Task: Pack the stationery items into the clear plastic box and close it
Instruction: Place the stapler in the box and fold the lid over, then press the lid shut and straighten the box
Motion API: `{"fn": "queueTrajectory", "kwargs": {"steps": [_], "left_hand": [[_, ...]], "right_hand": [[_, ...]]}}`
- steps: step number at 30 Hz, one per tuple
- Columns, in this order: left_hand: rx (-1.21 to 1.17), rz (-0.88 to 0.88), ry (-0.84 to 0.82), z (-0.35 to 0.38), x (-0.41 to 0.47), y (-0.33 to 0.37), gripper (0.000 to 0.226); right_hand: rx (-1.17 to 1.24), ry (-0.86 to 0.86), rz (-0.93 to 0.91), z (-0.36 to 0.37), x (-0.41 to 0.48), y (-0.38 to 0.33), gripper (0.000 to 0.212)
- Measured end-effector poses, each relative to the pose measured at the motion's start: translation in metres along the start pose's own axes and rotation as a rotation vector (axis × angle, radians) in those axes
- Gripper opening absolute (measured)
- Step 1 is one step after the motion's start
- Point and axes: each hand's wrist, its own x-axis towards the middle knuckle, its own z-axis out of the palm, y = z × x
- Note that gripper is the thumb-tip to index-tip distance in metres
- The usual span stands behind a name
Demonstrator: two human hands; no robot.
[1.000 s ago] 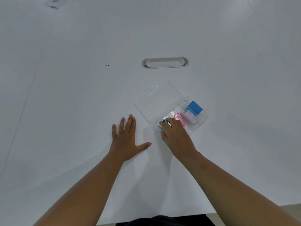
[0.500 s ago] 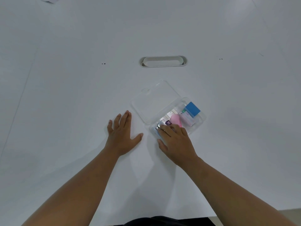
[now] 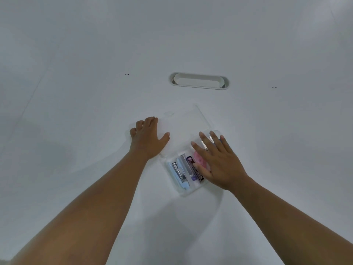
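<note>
A white table (image 3: pixel 76 131) is filling nearly the whole view, with an oval recessed slot (image 3: pixel 199 81) lying in its surface beyond the hands. Two bare forearms are reaching in from the bottom edge toward the middle of the table.

The clear plastic box (image 3: pixel 183 191) is sitting on the table just right of centre, turned at an angle, and its clear lid (image 3: pixel 188 121) is lying open and flat on the table on the far-left side of the tray.

The left hand (image 3: pixel 147 139) is resting on the near-left edge of the lid with its fingers curled over that edge and the thumb spread toward the box — whether it is actually gripping the lid or only pressing on it cannot be told. The right hand (image 3: pixel 219 161) is lying flat and spread over the right part of the tray, fingers extended and holding nothing, covering what lies beneath it.

Inside the tray, a light blue stapler (image 3: pixel 178 174) is lying along the left side. Beside it a slim purple-and-silver item (image 3: pixel 192 168) is lying lengthwise — its kind is too small to make out. A pink item (image 3: pixel 200 160) is showing just at the edge of the right hand, next to the thumb.
</note>
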Motion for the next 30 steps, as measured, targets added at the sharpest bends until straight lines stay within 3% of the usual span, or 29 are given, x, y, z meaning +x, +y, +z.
{"fn": "queueTrajectory", "kwargs": {"steps": [9, 13, 19, 22, 25, 30], "left_hand": [[-0.129, -0.115, 0.1, -0.008, 0.018, 0.018, 0.049], [-0.198, -0.028, 0.196, -0.033, 0.03, 0.031, 0.039], [-0.33, 0.159, 0.202, -0.072, 0.032, 0.046, 0.017], [-0.305, 0.268, 0.17, -0.084, 0.022, 0.047, 0.014], [-0.278, 0.321, 0.139, -0.089, 0.011, 0.047, 0.015], [-0.236, 0.352, 0.14, -0.09, -0.002, 0.045, 0.02]], "right_hand": [[0.062, 0.06, 0.038, 0.011, 0.002, -0.001, 0.06], [0.079, 0.074, 0.126, 0.013, 0.01, -0.015, 0.061], [0.171, 0.104, 0.297, 0.006, 0.027, -0.04, 0.061], [0.179, 0.319, 0.36, -0.017, 0.032, -0.038, 0.055], [0.05, 0.532, 0.328, -0.051, 0.041, -0.023, 0.051], [0.045, 0.406, 0.147, -0.088, 0.057, -0.003, 0.044]]}}
